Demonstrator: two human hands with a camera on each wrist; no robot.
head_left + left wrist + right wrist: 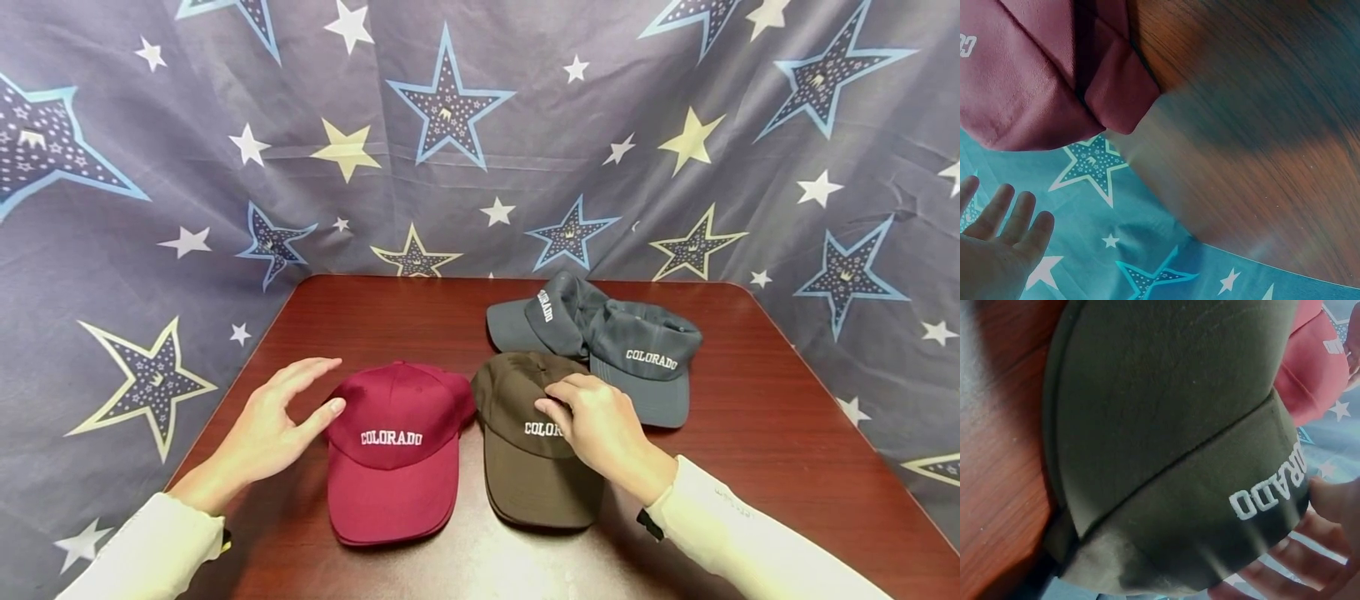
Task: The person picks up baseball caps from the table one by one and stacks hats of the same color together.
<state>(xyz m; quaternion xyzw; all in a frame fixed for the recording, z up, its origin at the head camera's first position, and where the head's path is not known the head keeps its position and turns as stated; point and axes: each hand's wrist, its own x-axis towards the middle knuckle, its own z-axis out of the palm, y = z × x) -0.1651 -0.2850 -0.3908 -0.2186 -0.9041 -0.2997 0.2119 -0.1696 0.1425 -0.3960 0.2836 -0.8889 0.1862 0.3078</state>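
A maroon cap [397, 408] with white COLORADO lettering sits on the table, brim toward me. My left hand [273, 421] hovers at its left side, thumb and fingers spread, holding nothing. In the left wrist view the fingers [1007, 219] are apart from the cap [1022, 75]. Right of it lies a dark olive-brown cap [525, 475], also brim toward me. My right hand [603, 421] rests on its crown and covers part of the lettering. The right wrist view shows relaxed, spread fingers and thumb against the crown of the brown cap [1172, 425].
Two slate-grey COLORADO caps, one tilted left [551, 317] and one facing forward [645, 358], lie touching each other behind the brown cap. The reddish wooden table [757, 467] is enclosed by a star-patterned cloth [480, 192] at the back and sides.
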